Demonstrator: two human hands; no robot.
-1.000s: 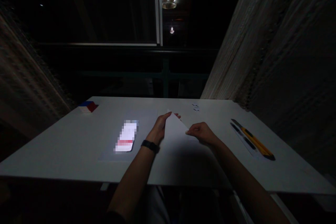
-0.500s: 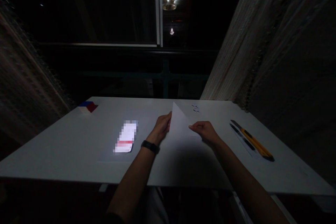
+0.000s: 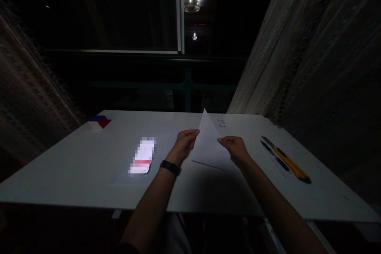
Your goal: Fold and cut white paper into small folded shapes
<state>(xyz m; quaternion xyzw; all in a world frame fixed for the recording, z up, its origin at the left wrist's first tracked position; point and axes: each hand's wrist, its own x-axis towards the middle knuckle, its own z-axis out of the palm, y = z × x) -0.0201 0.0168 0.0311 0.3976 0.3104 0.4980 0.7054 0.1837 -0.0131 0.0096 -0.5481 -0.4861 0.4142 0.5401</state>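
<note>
A folded white paper point(image 3: 208, 143) with a pointed top stands lifted off the white table point(image 3: 74, 166), near its middle. My left hand point(image 3: 183, 145) pinches the paper's left edge; a dark watch sits on that wrist. My right hand point(image 3: 235, 149) pinches the paper's right edge. Both hands are closed on the sheet, a little above the table top.
A lit phone point(image 3: 143, 155) lies left of my hands on a sheet. A yellow utility knife point(image 3: 290, 162) and a dark pen point(image 3: 275, 156) lie at the right. A red and blue cube point(image 3: 99, 121) sits at the far left corner. Curtains hang on both sides.
The paper has come up off the table and its point has risen and shifted right. Both hands moved up and slightly away with it.
</note>
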